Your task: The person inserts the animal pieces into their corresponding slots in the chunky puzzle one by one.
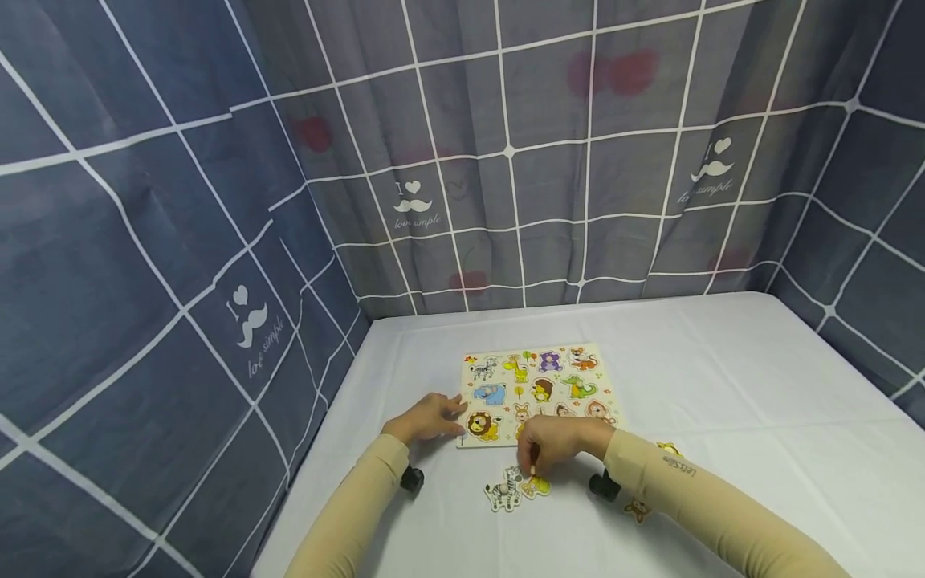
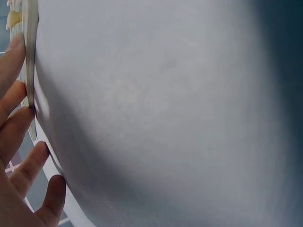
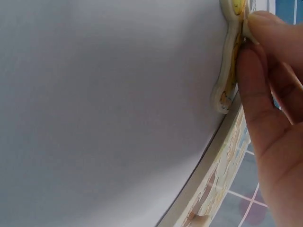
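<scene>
Pinching a flat yellow animal piece (image 1: pixel 535 486), the right hand (image 1: pixel 552 445) works while the left hand (image 1: pixel 426 417) spreads against the wooden puzzle board (image 1: pixel 538 393).

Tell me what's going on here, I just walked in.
A person is working an animal peg puzzle on a white table. The left hand rests on the left edge of the board. The right hand pinches a yellow piece lying just off the board, beside a loose zebra piece.

Grey-blue checked curtains (image 1: pixel 506 160) enclose a white-clothed table (image 1: pixel 759 401).
</scene>
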A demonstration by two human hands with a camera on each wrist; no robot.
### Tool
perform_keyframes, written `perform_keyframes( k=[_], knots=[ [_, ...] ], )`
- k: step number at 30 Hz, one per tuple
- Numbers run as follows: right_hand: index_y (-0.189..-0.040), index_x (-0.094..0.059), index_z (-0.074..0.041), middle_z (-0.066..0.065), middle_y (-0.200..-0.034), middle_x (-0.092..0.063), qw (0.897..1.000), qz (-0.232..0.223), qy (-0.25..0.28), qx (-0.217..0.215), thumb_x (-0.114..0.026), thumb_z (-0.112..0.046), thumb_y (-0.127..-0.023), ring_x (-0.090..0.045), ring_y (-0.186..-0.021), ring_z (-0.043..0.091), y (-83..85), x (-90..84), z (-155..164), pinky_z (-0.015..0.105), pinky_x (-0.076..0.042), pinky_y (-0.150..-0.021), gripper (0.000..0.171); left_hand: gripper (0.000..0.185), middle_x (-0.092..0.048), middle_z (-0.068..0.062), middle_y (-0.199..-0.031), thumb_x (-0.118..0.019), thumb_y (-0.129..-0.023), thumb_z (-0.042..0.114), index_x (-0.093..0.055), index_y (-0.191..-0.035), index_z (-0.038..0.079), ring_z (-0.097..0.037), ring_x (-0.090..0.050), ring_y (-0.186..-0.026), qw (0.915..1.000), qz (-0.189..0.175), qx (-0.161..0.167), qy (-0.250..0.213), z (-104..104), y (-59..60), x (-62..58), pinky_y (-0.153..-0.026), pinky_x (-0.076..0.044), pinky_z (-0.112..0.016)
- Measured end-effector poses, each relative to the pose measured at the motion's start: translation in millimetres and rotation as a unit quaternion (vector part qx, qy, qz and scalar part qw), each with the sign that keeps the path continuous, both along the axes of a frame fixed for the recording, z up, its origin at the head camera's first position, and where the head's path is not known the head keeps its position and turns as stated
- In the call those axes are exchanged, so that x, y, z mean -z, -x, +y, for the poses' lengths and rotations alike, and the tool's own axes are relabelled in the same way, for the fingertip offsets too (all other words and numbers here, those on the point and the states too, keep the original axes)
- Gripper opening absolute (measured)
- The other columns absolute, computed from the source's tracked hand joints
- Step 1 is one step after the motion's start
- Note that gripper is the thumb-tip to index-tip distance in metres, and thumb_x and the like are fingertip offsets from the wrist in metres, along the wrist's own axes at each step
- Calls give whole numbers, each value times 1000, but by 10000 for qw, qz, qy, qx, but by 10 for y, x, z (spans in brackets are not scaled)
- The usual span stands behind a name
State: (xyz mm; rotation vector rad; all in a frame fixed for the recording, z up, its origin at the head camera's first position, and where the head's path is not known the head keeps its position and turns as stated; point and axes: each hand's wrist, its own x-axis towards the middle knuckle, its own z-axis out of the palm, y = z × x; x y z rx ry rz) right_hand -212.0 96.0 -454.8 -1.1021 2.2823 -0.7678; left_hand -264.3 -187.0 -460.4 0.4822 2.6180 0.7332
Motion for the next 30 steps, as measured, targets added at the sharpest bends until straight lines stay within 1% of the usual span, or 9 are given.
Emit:
perform_keyframes(
  k=[5, 7, 14, 20, 23, 27, 30],
  knots=[
    [-84, -79, -12, -8, -81, -73, 9997, 1, 95, -230, -75, 12, -74, -56, -72, -5, 7, 21, 5, 16, -53, -69, 26, 58, -42, -7, -156, -79, -85, 29, -59, -137, 11, -35, -36, -148, 9999, 45, 66, 64, -2, -3, 8, -123, -27, -50],
    [-84, -79, -12, -8, -81, -73, 9996, -8, 115, -259, -75, 12, -73, -56, -72, -6, 12, 32, 5, 15, -53, -69, 26, 59, -41, -6, -157, -79, -86, 29, -59, -138, 11, -34, -36, -148, 10000, 32, 34, 68, -1, -4, 8, -123, -27, -50],
    [-83, -80, -12, -9, -78, -74, 9999, -52, 49, -123, -75, 12, -74, -57, -67, -5, 24, 37, 0, 16, -53, -65, 25, 58, -41, -5, -157, -79, -85, 29, -60, -137, 13, -34, -38, -147, 9999, 39, -53, 81, 12, 1, 1, -122, -29, -49],
    [-85, -80, -12, -10, -78, -73, 10000, 8, 2, 18, -76, 9, -75, -58, -67, -3, 23, 16, 19, 16, -54, -65, 24, 58, -41, -4, -157, -80, -84, 30, -61, -137, 13, -33, -38, -147, 9999, -16, -137, 62, 22, -8, 2, -123, -28, -49],
    [-86, -81, -12, -9, -78, -74, 9999, 10, 114, 129, -76, 8, -76, -59, -65, -2, 34, -8, 42, 17, -54, -63, 23, 59, -41, -4, -157, -80, -84, 30, -60, -137, 13, -33, -37, -148, 9998, -17, -165, 73, 27, -10, -11, -123, -28, -49],
    [-84, -81, -11, -4, -79, -76, 9990, -147, 325, 254, -76, 8, -77, -59, -63, -1, 67, -29, 63, 18, -54, -58, 21, 59, -41, -5, -157, -80, -84, 29, -60, -137, 13, -33, -36, -148, 9999, 7, -135, 60, 22, 2, -6, -123, -27, -49],
    [-82, -81, -11, -4, -79, -76, 9984, -242, 386, 345, -76, 8, -77, -60, -64, 0, 86, -23, 68, 18, -53, -59, 20, 59, -41, -5, -157, -80, -84, 29, -60, -137, 12, -32, -36, -149, 9999, -27, -131, 0, 16, 6, 10, -124, -27, -49]
  ],
)
